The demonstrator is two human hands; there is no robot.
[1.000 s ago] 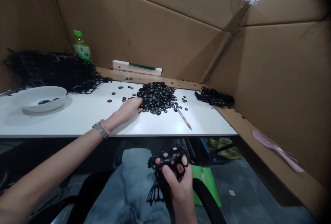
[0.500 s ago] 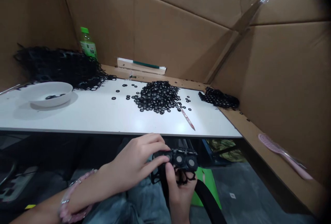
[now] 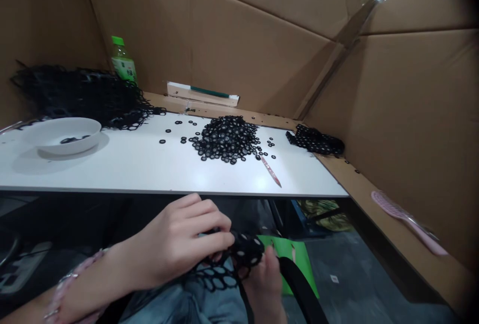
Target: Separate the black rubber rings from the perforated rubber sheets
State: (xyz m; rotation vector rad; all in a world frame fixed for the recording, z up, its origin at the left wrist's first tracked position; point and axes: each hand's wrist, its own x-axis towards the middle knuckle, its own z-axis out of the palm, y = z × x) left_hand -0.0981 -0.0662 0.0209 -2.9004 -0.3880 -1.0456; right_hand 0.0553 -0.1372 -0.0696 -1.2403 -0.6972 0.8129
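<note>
- Black dotted mesh (image 3: 245, 249) is hanging bunched between both hands, above the person's denim-clad lap (image 3: 190, 306) and lower than the near edge of the white tabletop (image 3: 130, 169).
- Left hand (image 3: 187, 241) is grasping the mesh, fingers curling over its left part, probably for steadying it; a loose holed flap (image 3: 219, 280) is drooping below.
- Right hand (image 3: 265, 276) is gripping the right part from beneath, seemingly bearing its weight; blur is hiding the exact fingertip contact.
- Small black rings (image 3: 226, 139) are lying heaped mid-tabletop, presumably for easy reach, with a slim pointed tool (image 3: 271, 170) resting just beside.
- White bowl (image 3: 71, 148) is standing at left, its wall apparently confining a few black pieces (image 3: 73, 139).
- Black netting (image 3: 82, 94) is lying piled behind it, near a green-capped bottle (image 3: 124, 67).
- Cardboard walls (image 3: 262, 54) are enclosing everything, likely for stopping strays.
</note>
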